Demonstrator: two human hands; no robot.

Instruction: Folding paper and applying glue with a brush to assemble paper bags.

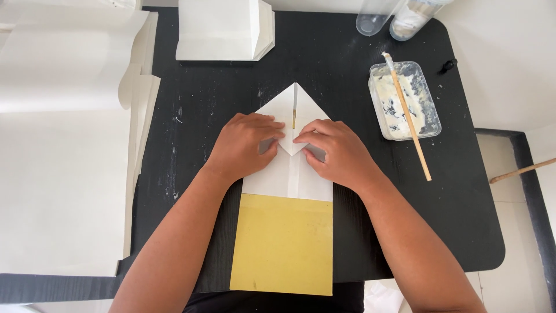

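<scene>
From the head view, we see both hands pressed flat on a white folded paper [288,174] lying in the middle of a black table [347,87]. The left hand [243,145] and the right hand [339,152] sit either side of the paper's centre seam, about equally near it, their fingertips meeting just over a small flap folded down at the middle. The fingers of each hand lie close together and pressed down on the sheet; they clamp nothing, only hold it flat. The paper's long axis runs straight away from the body: its pointed tip [295,87] lies beyond the fingers, toward the far edge, and its square end lies nearer us. A yellow card [282,243] sticks out from under that near end, reaching the table's near edge. To the right, well apart from the hands, a clear tray [431,119] holds white paste, and a brush [408,116] rests slantwise across it. At the far edge we see a white paper bag [223,29] and two clear tubes [394,14]. A stack of large white sheets [63,145] lies to the left, overlapping the table's edge. We see no labels or signs.
</scene>
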